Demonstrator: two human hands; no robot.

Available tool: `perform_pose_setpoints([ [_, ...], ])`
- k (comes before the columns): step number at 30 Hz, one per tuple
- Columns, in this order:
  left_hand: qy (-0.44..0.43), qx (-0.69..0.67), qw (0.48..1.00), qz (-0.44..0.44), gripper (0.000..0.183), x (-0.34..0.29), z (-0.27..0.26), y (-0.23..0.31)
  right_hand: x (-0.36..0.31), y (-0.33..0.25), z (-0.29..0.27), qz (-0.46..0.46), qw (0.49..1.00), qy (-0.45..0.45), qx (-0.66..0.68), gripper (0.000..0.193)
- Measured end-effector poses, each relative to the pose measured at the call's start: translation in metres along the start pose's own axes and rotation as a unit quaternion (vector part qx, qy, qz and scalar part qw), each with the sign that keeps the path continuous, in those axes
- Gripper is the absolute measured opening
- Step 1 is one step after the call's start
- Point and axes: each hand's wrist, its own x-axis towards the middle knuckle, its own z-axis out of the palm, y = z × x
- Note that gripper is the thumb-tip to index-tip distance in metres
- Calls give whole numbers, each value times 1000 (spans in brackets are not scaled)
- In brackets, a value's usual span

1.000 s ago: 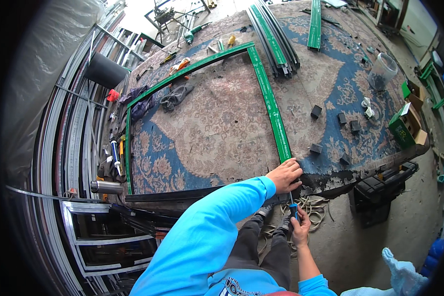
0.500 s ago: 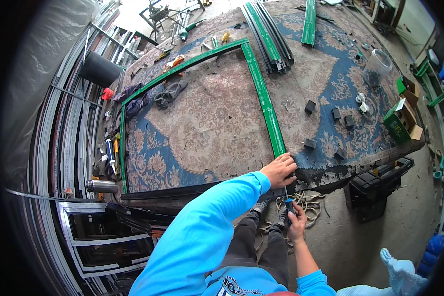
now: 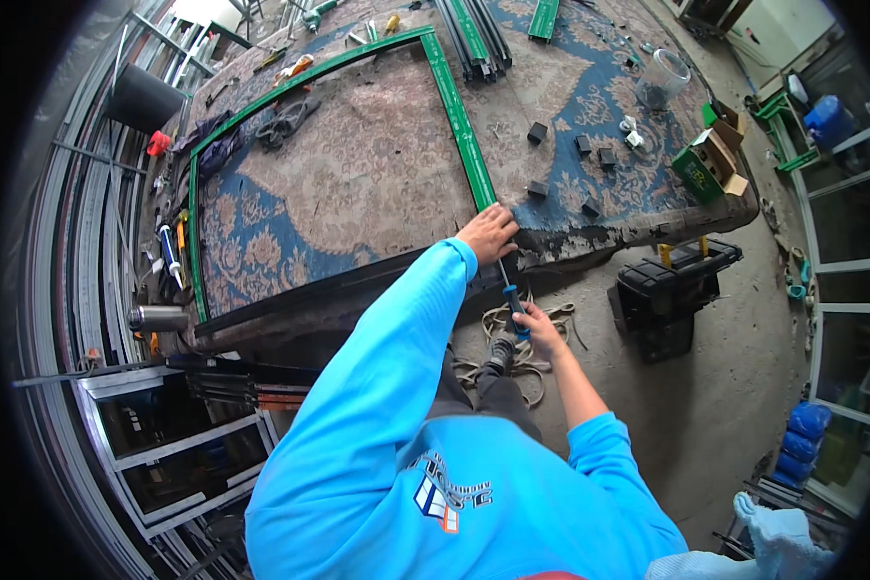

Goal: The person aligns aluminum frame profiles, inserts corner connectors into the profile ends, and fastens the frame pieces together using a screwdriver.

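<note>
A rectangular window frame (image 3: 465, 145), covered in green film on three sides with a dark near side, lies on the carpeted table. My left hand (image 3: 488, 233) grips its near right corner, fingers curled over the green bar. Below that corner, my right hand (image 3: 539, 329) is closed round the handle of a screwdriver (image 3: 511, 298) with a blue and black grip. The screwdriver's thin shaft points up at the frame's end face under my left hand. Its tip is hidden there.
Small black blocks (image 3: 537, 132), a clear tub (image 3: 663, 79) and an open green box (image 3: 704, 166) occupy the table's right side. A black toolbox (image 3: 677, 280) stands beyond its near edge. Green-topped profiles (image 3: 474, 43) lie at the back. Pale straps (image 3: 536, 372) lie around my feet.
The view has swung, so the table and frame sit further left and higher in the picture. My left hand still grips the corner, and my right hand still holds the screwdriver below it.
</note>
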Motion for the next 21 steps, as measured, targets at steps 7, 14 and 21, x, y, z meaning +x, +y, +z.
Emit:
perform_pose_setpoints([
  [7,167,-92,960,-207,50,-87,-42,69,-43,-12,2,132,989,-55,-47,25],
  [14,382,-99,772,-499,34,-332,-71,68,-60,12,41,2,986,67,-154,24],
  [21,587,43,453,-669,59,-552,-133,-60,-41,23,23,-36,926,139,-349,18],
])
